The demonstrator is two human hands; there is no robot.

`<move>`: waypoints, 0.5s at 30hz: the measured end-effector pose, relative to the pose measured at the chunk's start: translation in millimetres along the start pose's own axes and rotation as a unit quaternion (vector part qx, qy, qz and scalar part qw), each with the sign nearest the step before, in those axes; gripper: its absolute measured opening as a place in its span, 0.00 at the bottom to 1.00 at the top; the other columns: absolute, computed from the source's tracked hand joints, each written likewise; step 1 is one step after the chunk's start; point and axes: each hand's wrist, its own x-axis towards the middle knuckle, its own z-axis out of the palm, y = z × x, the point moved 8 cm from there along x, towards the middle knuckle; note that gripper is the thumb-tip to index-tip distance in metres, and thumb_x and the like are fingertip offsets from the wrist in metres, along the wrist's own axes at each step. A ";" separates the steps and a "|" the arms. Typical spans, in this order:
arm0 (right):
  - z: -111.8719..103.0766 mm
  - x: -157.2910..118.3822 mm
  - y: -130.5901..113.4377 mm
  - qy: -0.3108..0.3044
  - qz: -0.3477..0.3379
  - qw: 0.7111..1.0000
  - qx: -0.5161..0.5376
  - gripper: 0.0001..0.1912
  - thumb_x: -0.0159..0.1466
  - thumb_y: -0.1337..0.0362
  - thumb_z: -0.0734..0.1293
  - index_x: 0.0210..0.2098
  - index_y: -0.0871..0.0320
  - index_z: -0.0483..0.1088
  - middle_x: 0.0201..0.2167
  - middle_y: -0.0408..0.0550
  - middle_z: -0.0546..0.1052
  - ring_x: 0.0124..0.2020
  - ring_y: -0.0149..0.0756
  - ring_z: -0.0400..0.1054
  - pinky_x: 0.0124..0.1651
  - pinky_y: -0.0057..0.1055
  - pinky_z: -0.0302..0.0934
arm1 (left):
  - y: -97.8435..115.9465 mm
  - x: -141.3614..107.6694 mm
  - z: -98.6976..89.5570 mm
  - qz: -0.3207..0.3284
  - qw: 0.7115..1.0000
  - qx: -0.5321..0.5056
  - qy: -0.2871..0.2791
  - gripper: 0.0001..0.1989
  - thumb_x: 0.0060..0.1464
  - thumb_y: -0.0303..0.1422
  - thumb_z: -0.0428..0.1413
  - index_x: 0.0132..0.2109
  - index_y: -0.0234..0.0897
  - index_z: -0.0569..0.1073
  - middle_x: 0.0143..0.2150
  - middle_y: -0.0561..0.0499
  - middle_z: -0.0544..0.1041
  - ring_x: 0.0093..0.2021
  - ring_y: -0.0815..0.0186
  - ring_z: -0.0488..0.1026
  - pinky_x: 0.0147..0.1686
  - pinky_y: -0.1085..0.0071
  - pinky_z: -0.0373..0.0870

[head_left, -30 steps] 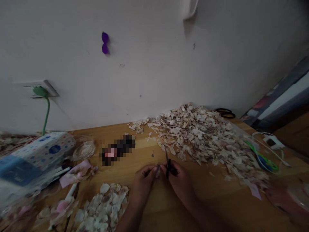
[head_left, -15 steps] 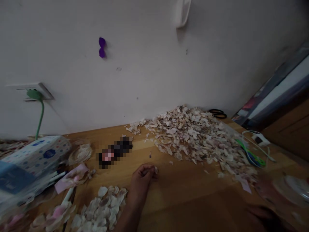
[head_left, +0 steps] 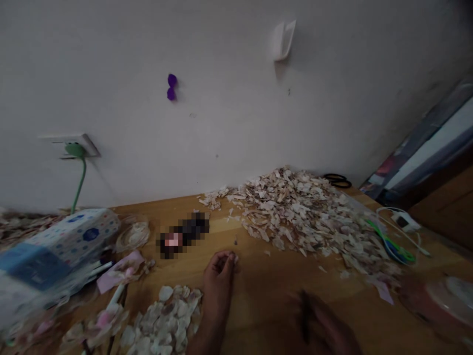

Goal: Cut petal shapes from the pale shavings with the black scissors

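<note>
My left hand [head_left: 219, 278] is over the middle of the wooden table, thumb and fingertips pinched on a small pale dried petal [head_left: 236, 259]. To its right, my right hand [head_left: 325, 320] is smeared by motion; a dark narrow streak shows at its fingers, and I cannot make out whether it is a held thing. Beside my left forearm lies a loose spread of rounder pale petals [head_left: 166, 320]. A large heap of dried, papery petals [head_left: 295, 212] rests against the wall beyond my hands. A tiny dark bit [head_left: 235, 241] lies just past my left fingertips.
At left stand a dotted tissue box [head_left: 88, 231], handmade flowers with pink centres [head_left: 104, 319] and a pink slip [head_left: 118, 271]. A pixelated dark object [head_left: 185, 235] lies behind my left hand. At right are black-handled scissors [head_left: 337, 180], a white charger [head_left: 405, 220] and a blurred clear container [head_left: 436, 301].
My right hand has come in from the lower right edge towards my left hand. My left hand keeps its pinch near the same spot. The whole view has shifted slightly.
</note>
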 end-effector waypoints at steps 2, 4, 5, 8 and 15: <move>48.8 37.7 -9.6 -0.054 -0.013 0.998 0.023 0.11 0.59 0.62 0.65 0.41 0.53 0.74 0.37 0.51 0.78 0.38 0.43 0.73 0.37 0.33 0.70 | 7.1 0.2 -0.1 0.023 0.999 0.025 -0.001 0.12 0.41 0.37 0.65 0.33 0.35 0.76 0.27 0.52 0.75 0.26 0.69 0.70 0.28 0.75 0.65; 85.5 69.3 -23.9 -0.091 -0.053 0.994 0.024 0.12 0.60 0.64 0.63 0.43 0.54 0.74 0.36 0.51 0.77 0.38 0.42 0.72 0.40 0.35 0.69 | 12.3 -0.9 4.5 0.033 0.997 0.058 -0.031 0.10 0.41 0.34 0.64 0.33 0.35 0.77 0.29 0.50 0.78 0.31 0.66 0.73 0.33 0.73 0.68; 96.4 79.7 -30.5 -0.099 -0.081 0.991 0.027 0.13 0.60 0.65 0.63 0.44 0.53 0.73 0.38 0.51 0.77 0.40 0.43 0.72 0.42 0.36 0.68 | 13.7 -2.0 7.5 0.033 0.995 0.076 -0.050 0.09 0.42 0.33 0.63 0.34 0.36 0.78 0.31 0.48 0.79 0.33 0.64 0.74 0.36 0.71 0.68; 105.3 88.0 -35.6 -0.104 -0.140 0.984 0.024 0.15 0.58 0.70 0.62 0.43 0.53 0.72 0.40 0.51 0.75 0.42 0.43 0.70 0.45 0.37 0.67 | 17.1 -5.6 11.2 0.034 0.990 0.120 -0.070 0.07 0.45 0.31 0.61 0.35 0.37 0.79 0.35 0.46 0.80 0.37 0.60 0.75 0.41 0.68 0.68; 85.0 77.5 -19.6 -0.050 -0.150 0.987 -0.004 0.14 0.55 0.74 0.60 0.37 0.55 0.72 0.36 0.50 0.73 0.40 0.43 0.69 0.45 0.38 0.66 | 32.9 -18.6 28.0 0.107 0.959 0.235 -0.115 0.06 0.49 0.32 0.58 0.34 0.39 0.80 0.34 0.46 0.76 0.35 0.61 0.71 0.36 0.69 0.66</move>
